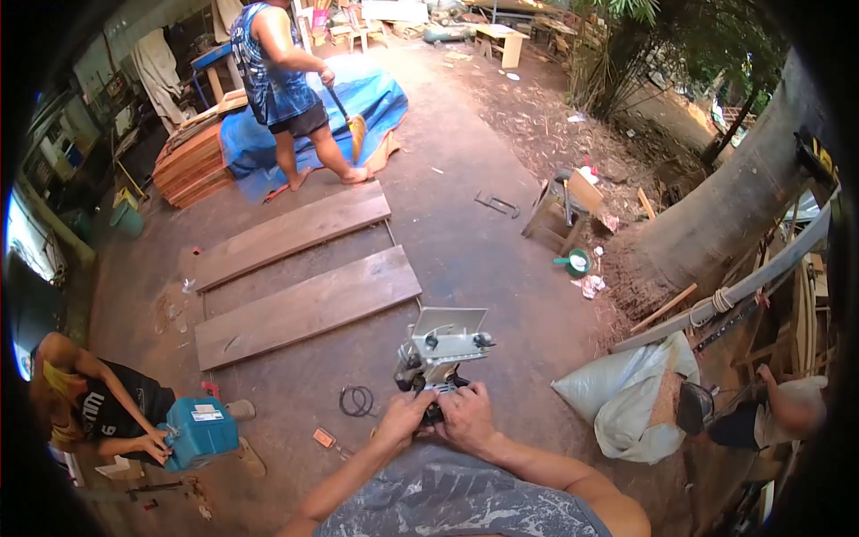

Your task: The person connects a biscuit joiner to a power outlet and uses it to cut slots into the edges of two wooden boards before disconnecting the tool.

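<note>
Hands together: our left hand (404, 417) and right hand (465, 419) both clasp the power tool (438, 351), long axis upright, base plate tipped away from us.

Both forearms reach forward, left hand (404, 416) and right hand (465, 419) side by side, fingers seemingly curled closed.

2 planks (304, 268), blue tarp (376, 103), white sack (626, 398), teal machine (199, 431)
</note>
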`<state>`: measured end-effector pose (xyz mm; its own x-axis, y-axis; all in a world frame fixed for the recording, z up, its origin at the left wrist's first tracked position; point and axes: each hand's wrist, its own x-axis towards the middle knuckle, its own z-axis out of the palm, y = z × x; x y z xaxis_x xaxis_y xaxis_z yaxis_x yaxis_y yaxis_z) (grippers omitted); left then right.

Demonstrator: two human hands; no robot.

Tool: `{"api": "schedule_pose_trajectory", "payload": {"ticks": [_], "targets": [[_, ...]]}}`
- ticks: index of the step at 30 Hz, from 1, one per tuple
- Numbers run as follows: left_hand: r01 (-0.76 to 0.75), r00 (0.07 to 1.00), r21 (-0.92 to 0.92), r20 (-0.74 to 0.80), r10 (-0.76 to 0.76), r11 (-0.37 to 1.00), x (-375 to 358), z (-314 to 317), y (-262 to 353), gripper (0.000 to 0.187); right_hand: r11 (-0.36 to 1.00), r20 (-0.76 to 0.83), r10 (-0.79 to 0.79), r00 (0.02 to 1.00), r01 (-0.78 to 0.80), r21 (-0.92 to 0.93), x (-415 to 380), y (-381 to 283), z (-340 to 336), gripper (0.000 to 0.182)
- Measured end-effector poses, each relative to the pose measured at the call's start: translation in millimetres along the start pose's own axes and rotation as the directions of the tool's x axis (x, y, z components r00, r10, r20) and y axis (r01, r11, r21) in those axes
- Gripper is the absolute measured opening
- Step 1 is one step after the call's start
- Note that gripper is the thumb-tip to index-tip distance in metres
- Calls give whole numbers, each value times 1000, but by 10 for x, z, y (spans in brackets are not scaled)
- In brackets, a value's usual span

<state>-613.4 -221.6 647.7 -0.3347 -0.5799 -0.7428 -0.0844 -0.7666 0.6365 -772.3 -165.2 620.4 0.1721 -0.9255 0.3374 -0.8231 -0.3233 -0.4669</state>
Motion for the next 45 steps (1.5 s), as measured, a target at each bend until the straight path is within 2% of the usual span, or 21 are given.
{"api": "schedule_pose_trajectory", "payload": {"ticks": [3,4,8,10,12,13,16,17,18,20,21,23,24,27,31,33,35,39,41,43,45], "targets": [[-81,991,179,122,59,981,61,65,18,45,966,14,107,994,-108,234,-100,65,-17,31],[-167,980,405,165,108,899,24,67,129,50,937,-24,134,991,-119,328,-100,45,-72,31],[-294,900,202,387,200,934,218,-265,139,59,767,-2,517,856,-462,445,-51,32,-181,24],[-391,903,73,225,367,918,298,-751,74,50,738,-97,612,785,-523,428,4,133,-254,18],[-412,882,214,-151,447,886,329,-1285,-92,44,482,-24,818,575,-661,575,15,158,-390,9],[-359,894,185,-216,394,915,471,-1714,-333,39,412,-21,860,509,-672,615,66,121,-477,10],[-453,835,255,-213,507,854,485,-2113,-630,47,395,-83,883,462,-636,662,304,-77,-690,15],[-373,884,333,-155,440,866,488,-2115,-677,63,442,-136,860,493,-583,681,336,-78,-704,15],[-375,885,329,-152,441,866,444,-1966,-596,63,431,-145,870,471,-585,687,362,-96,-727,15],[-569,732,594,49,680,569,437,-1671,-483,68,455,-185,863,470,-564,689,412,-192,-790,15],[-576,725,590,50,687,565,485,-1552,-447,68,464,-192,858,476,-559,687,402,-258,-815,15],[-597,605,601,-98,790,532,678,-1462,-342,52,488,-236,864,446,-622,612,408,-365,-841,18],[-592,602,601,-113,791,537,843,-1556,-356,52,493,-228,859,458,-620,610,444,-392,-840,18],[-564,447,747,-80,891,351,1220,-1865,-576,15,488,-270,859,435,-534,691,402,-512,-855,19],[-572,466,678,-194,863,461,1527,-2579,-975,12,570,-356,816,455,-530,628,386,-719,-972,18],[-463,357,767,-298,885,445,1439,-2980,-1065,12,614,-436,789,433,-534,581,383,-800,-1076,18],[-347,350,781,-406,844,519,1294,-3407,-1084,14,641,-479,767,427,-538,547,317,-810,-1123,17],[-186,285,617,-711,643,764,942,-4518,-857,20,646,-513,759,401,-562,517,249,-768,-1283,14],[-75,-9,914,-400,916,398,657,-5000,-619,26,652,-538,753,379,-542,531,311,-790,-1275,14],[-54,55,806,-588,807,590,254,-5319,-248,31,661,-541,745,392,-546,515,347,-734,-1244,13],[-190,-160,727,-686,710,660,-135,-5806,75,32,617,-503,780,374,-593,517,274,-673,-1292,13]]}}
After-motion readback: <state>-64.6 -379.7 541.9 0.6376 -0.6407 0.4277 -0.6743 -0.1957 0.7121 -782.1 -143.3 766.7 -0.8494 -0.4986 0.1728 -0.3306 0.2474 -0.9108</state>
